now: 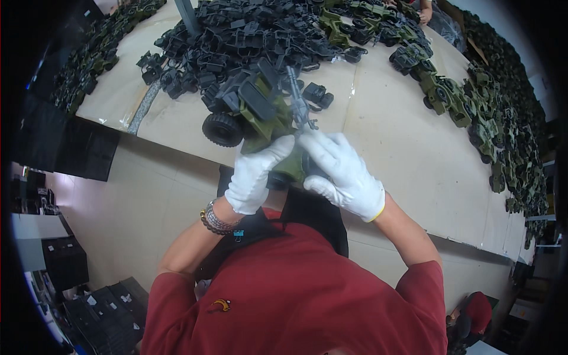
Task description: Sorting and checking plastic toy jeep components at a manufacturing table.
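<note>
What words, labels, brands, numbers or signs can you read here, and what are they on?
None can be read.
Toy vehicle: no lettering visible.
White tags on the black crates: too small to read.
Yellow emblem on the red shirt: no lettering can be made out.

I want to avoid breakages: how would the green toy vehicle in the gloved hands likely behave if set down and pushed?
The green toy vehicle would probably roll, given its chunky black wheel. Its moulded, plastic look suggests it is stiff and perhaps light. The slender gray gun-shaped piece at the right hand looks thin enough to snap.
</note>
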Demonstrator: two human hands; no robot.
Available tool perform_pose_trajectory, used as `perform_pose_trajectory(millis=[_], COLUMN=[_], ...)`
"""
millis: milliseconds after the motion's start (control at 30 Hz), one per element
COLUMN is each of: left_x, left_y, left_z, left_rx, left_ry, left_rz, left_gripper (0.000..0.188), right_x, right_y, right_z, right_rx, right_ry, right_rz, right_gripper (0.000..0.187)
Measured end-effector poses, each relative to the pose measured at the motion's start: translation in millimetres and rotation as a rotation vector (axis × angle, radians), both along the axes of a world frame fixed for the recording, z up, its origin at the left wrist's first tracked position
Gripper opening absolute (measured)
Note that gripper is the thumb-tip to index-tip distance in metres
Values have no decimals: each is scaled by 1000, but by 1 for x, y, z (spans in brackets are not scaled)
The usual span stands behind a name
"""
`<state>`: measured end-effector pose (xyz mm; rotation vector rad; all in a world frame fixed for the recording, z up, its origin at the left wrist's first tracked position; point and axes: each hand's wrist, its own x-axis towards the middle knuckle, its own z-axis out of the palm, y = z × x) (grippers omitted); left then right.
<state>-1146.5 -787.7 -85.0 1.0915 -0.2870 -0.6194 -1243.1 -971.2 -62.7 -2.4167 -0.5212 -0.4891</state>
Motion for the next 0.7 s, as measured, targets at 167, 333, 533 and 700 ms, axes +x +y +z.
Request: perform_pose_trajectory(millis=[167,333,533,700], left_x=[-1,9,-10,-6], left_y=[-8,-13,-12,-10], left_z=[11,35,27,38], left_rx=[22,-340,-469,-494], left_ry=[-195,232,801,753], left_rz=[71,-49,-82,-2], left_gripper=[28,35,45,40], right_x=[7,10,27,61], right_y=[-6,7,40,21], right_z=[1,28,15,27], right_rx=[37,88,86,42], right_ry=[-16,-126,-565,-551], right_rz=[11,-182,-311,-204], right_gripper=[68,99,91,67])
